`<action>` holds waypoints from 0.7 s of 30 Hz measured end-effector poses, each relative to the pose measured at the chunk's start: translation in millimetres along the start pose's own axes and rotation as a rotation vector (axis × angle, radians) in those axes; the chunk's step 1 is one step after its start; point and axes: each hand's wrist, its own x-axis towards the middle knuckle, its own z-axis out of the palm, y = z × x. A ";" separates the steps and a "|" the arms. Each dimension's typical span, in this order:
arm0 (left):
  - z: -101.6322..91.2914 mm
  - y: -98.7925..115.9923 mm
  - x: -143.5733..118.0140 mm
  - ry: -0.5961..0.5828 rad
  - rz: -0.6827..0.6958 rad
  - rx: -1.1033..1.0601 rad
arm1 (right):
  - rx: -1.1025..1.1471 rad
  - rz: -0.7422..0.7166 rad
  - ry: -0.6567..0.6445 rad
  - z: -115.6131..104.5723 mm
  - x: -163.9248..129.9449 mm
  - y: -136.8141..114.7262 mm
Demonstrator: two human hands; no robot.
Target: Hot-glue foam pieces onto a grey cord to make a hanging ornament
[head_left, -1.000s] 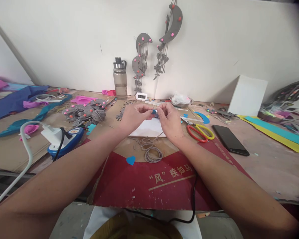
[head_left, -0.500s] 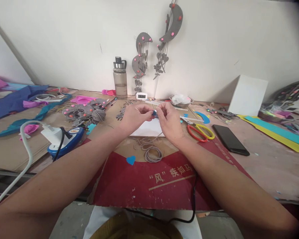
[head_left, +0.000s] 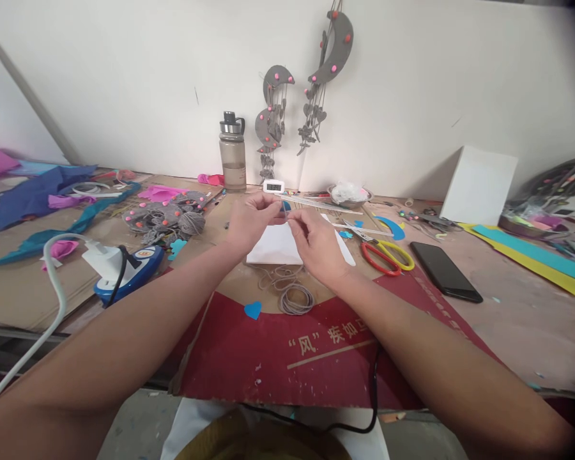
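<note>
Just above the middle of the frame, the left hand (head_left: 250,220) pinches a small blue felt piece (head_left: 286,206) at its fingertips. The right hand (head_left: 316,243), just right of and below it, pinches what seems a thin grey cord, too fine to trace. The piece lies up and left of the right hand, nearer the left. Both hover above a white sheet (head_left: 275,246) on the bench (head_left: 517,319), with a coil of grey cord (head_left: 296,298) lower down.

Both hands (head_left: 287,231) raised, fingers seemingly pinched
</note>
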 end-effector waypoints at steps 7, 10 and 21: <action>-19.9 2.5 16.9 0.140 0.014 -0.205 | 0.097 -0.231 -0.150 -9.6 1.4 -5.5; -27.0 2.8 21.7 0.173 0.012 -0.280 | 0.031 -0.007 0.039 -16.4 6.9 10.1; -23.3 4.6 18.9 0.163 -0.041 -0.265 | -0.679 0.632 -0.470 -12.9 9.1 63.1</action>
